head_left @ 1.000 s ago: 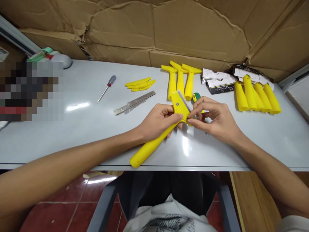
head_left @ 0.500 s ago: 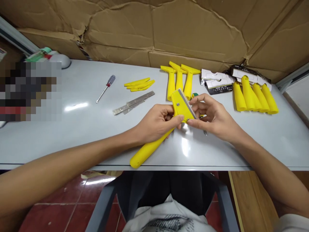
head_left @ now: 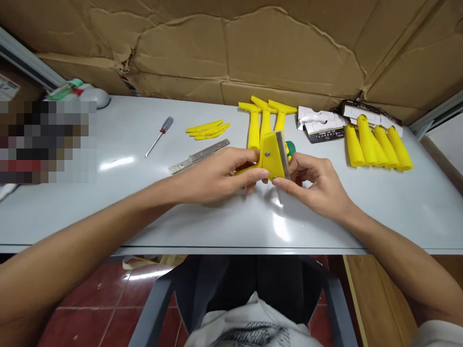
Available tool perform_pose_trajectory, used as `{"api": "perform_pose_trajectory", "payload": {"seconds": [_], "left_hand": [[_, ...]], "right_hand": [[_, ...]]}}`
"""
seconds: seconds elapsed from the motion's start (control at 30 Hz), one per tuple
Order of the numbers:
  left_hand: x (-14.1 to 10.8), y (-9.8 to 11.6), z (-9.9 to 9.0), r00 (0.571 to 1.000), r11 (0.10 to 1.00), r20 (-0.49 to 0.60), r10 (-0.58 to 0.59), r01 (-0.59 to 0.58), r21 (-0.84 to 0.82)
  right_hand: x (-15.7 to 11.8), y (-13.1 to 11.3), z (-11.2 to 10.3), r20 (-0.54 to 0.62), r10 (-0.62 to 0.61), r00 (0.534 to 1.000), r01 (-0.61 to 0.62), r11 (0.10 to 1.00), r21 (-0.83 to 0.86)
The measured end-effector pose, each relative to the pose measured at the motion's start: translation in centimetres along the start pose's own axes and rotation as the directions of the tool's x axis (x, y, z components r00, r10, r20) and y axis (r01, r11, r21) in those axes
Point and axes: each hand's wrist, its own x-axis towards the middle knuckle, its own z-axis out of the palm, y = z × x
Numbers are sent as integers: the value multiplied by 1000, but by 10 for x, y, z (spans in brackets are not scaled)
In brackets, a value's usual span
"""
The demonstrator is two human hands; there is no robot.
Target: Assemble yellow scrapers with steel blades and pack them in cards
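Observation:
A yellow scraper (head_left: 274,155) with a metal blade along its right edge is held in front of me, its head tilted up. My left hand (head_left: 231,174) is closed around the neck and handle, hiding most of the handle. My right hand (head_left: 314,185) grips the head's lower right corner, the thumb at the lower screw and the fingers behind the blade. Another screw (head_left: 267,154) shows higher on the head. Just behind the right fingers a green and yellow tool handle (head_left: 291,149) is partly visible; whether the fingers hold it, I cannot tell.
Three yellow scraper handles (head_left: 254,126) lie behind the scraper. Yellow strips (head_left: 208,129), metal blades (head_left: 210,150) and a screwdriver (head_left: 159,137) lie to the left. Black and white packages (head_left: 321,129) and several yellow tubular handles (head_left: 379,149) are at right. Cardboard (head_left: 181,53) stands along the back.
The scraper has turned, its head more upright and its handle swung leftward under my left hand. My right fingers have closed in on the head's lower corner. The view has shifted slightly.

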Motion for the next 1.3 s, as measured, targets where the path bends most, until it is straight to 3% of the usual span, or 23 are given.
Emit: {"api": "perform_pose_trajectory", "payload": {"seconds": [0.13, 0.33, 0.43, 0.5, 0.53, 0.6, 0.7, 0.83, 1.03, 1.13, 1.23, 1.3], "left_hand": [[-2, 3, 9, 997, 999, -74, 1, 2, 39], [-2, -2, 22, 981, 979, -167, 99, -65, 195], [-5, -8, 25, 978, 927, -123, 169, -115, 357], [-6, -14, 27, 962, 829, -55, 266, -199, 522], [-7, -18, 28, 945, 755, -5, 328, -259, 602], [-6, -26, 30, 889, 591, 113, 443, -384, 709], [-1, -37, 33, 797, 406, 243, 553, -512, 757], [6, -46, 33, 737, 238, 308, 602, -533, 812], [6, -49, 27, 691, 121, 325, 646, -513, 850], [6, -51, 27, 641, 85, 325, 695, -522, 849], [7, -52, 28, 600, 60, 318, 734, -523, 850], [7, -52, 29, 579, 26, 321, 749, -510, 860]], "right_hand": [[-1, -1, -1, 36, -43, 998, 44, 998, -42], [1, 3, -4, 180, -54, 982, 76, 990, -119], [3, 0, -16, 294, -89, 952, 158, 962, -222], [6, -3, -27, 315, -91, 945, 170, 958, -233], [8, -4, -32, 261, -88, 961, 146, 967, -211], [13, -2, -39, 47, -80, 996, 87, 980, -178], [19, 8, -38, -169, -88, 982, 29, 946, -323], [21, 22, -27, -71, -81, 994, 27, 825, -564], [18, 27, -17, -36, -20, 999, -6, 785, -620], [17, 24, -16, -5, 18, 1000, -17, 764, -645], [18, 22, -20, -5, 73, 997, -62, 800, -596], [19, 22, -23, -44, 106, 993, -115, 892, -437]]}}
